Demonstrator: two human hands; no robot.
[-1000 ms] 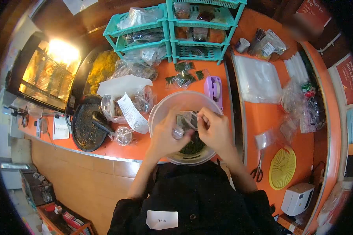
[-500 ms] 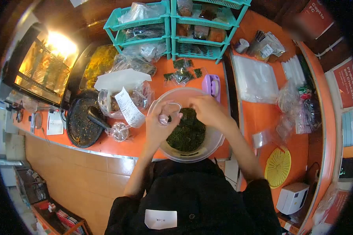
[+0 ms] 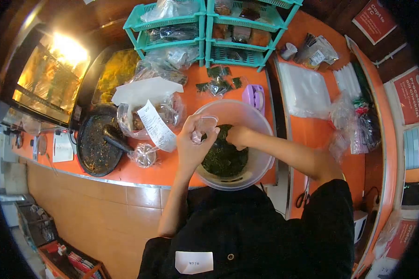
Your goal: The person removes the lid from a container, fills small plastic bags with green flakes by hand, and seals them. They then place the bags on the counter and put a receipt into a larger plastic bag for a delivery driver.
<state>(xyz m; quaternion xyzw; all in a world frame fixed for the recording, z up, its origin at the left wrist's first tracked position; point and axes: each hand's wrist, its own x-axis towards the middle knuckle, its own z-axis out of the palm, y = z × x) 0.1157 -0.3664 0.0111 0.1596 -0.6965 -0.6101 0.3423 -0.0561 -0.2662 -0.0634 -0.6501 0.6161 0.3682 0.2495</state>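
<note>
A clear plastic tub (image 3: 264, 160) holds a heap of dark green shredded flakes (image 3: 224, 160), like dried leaves or seaweed. My left hand (image 3: 191, 144) is over the tub's left rim, closed around a small clear plastic bag (image 3: 206, 123) with its mouth spread wide. My right hand (image 3: 240, 137) reaches in from the right, its fingers curled down against the flakes. Its fingertips are hidden, so any flakes in them cannot be made out. Behind the tub lie several small filled packets (image 3: 219, 87) of the same dark green stuff, near a purple sealer-like device (image 3: 253, 97).
To the left are a black stone mortar (image 3: 95, 149) with its pestle, a bag under a paper receipt (image 3: 156, 126), and a lit display case (image 3: 51, 76). Teal racks (image 3: 167, 44) stand behind. Stacked clear bags (image 3: 305, 88) and scissors (image 3: 303, 199) lie on the right counter.
My right hand has moved down into the flakes, its fingers more curled. My left hand still holds the small bag. The camera view has shifted slightly, and my right elbow has swung outward.
</note>
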